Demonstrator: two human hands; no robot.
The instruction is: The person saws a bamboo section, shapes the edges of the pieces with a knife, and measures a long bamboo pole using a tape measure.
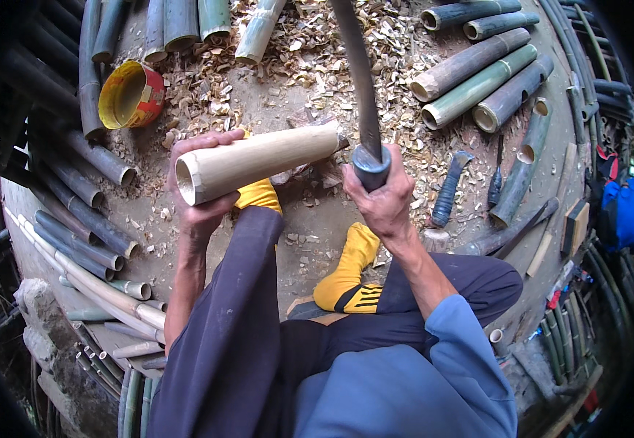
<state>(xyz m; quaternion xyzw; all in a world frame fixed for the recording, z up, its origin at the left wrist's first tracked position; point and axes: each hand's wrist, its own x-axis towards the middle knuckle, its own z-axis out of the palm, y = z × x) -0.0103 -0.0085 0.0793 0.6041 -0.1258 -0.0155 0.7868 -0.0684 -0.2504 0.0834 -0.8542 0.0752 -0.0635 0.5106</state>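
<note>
My left hand (pixel 198 191) grips a pale, peeled bamboo tube (pixel 258 162) near its open end; the tube slants away to the right, its far end down on the chip-strewn ground. My right hand (pixel 381 197) is closed around the round handle of a long dark curved blade (pixel 359 73), which rises toward the top of the picture. Blade and tube are apart, the blade standing just right of the tube's far end. Both of my feet in yellow socks (pixel 346 274) rest on the ground below the tube.
Green and grey bamboo lengths (pixel 477 84) lie at the upper right, more (pixel 83 219) at the left. A yellow and red tin (pixel 131 95) sits at the upper left. A blue-handled tool (pixel 448 190) and other tools lie to the right. Wood chips (pixel 309 51) cover the ground.
</note>
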